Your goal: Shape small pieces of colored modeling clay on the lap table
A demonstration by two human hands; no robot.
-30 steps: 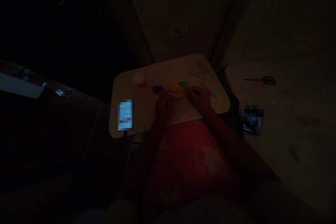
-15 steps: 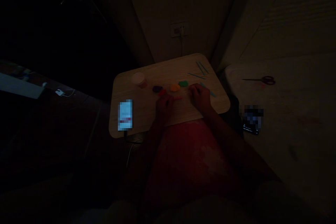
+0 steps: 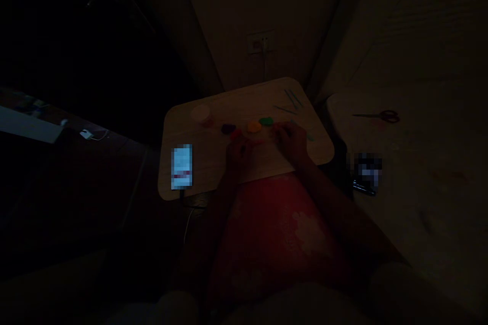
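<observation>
The light is very dim. On the small wooden table, my left hand (image 3: 238, 153) rests with curled fingers beside a red lump (image 3: 236, 134) that looks like modelling clay. A thin reddish strip (image 3: 257, 142) lies at its fingertips; I cannot tell whether it is gripped. My right hand (image 3: 293, 143) is closed in a pinch, with a small reddish bit (image 3: 277, 126) showing at the fingertips, too dark to name. Between and beyond the hands sit a dark purple lump (image 3: 228, 129), an orange lump (image 3: 254, 126) and a green lump (image 3: 266, 121).
A lidded tub (image 3: 202, 115) stands at the table's back left, and a lit phone (image 3: 182, 167) lies at the front left. Several thin blue-green sticks (image 3: 285, 110) lie at the back right. Scissors (image 3: 377, 116) rest on the pale surface to the right. A wall socket (image 3: 261, 43) holds a plug.
The picture has become darker. Both hands stay in nearly the same place, with only slight finger movement at most. The lumps have not visibly moved.
</observation>
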